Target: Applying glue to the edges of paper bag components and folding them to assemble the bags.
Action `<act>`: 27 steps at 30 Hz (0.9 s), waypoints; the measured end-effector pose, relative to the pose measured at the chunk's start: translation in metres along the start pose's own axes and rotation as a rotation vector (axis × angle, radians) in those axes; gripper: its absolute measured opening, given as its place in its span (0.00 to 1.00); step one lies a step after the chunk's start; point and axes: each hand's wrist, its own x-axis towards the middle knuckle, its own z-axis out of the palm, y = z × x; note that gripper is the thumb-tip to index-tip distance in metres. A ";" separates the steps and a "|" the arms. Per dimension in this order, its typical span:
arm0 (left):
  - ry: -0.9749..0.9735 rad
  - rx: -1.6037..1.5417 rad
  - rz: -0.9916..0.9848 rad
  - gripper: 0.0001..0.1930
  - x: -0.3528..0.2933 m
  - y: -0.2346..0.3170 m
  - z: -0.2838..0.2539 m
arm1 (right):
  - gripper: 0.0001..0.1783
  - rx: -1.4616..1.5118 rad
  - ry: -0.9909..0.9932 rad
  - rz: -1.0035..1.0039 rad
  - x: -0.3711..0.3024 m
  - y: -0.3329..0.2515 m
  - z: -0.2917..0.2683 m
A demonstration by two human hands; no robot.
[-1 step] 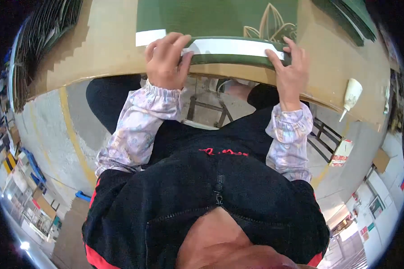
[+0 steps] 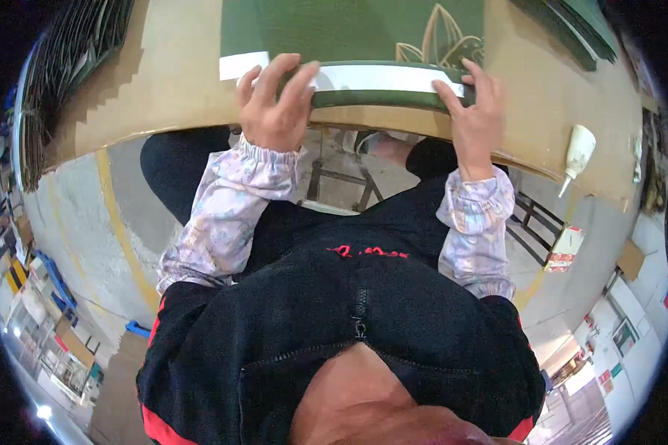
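A green sheet [image 2: 334, 30] with gold leaf-shaped outlines lies on the brown tabletop. Its near edge is a raised or folded band carrying a white strip [image 2: 378, 77]. At the right end of this band, my right hand [image 2: 479, 111] grips with the thumb on the strip and the fingers behind it. My left hand [image 2: 276, 107] is at the band's left end, its fingers spread and curved over the corner, partly smeared by motion. Whether its fingertips touch the strip I cannot tell. A second white patch [image 2: 243, 65] shows on the sheet beside my left fingers.
A thick stack of dark folded sheets [image 2: 82, 67] stands on the table's left side. More dark green pieces [image 2: 571, 33] lie at the far right. A white glue bottle with a nozzle [image 2: 580, 150] rests near the right front edge. Below are my knees and a dark metal frame [image 2: 341, 174].
The fingers of my left hand have spread and its thumb has drawn away from the strip's face. My right hand keeps its grip. The whole view has shifted slightly.
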 end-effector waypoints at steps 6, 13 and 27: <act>-0.335 0.028 0.334 0.29 0.005 0.052 0.038 | 0.27 0.009 0.038 -0.014 -0.010 0.014 0.006; -0.521 -0.084 0.254 0.48 0.001 0.080 0.059 | 0.32 0.354 -0.092 0.026 -0.018 0.042 -0.016; -0.546 0.119 0.327 0.50 0.003 0.083 0.077 | 0.26 0.286 -0.066 0.040 -0.021 0.031 -0.005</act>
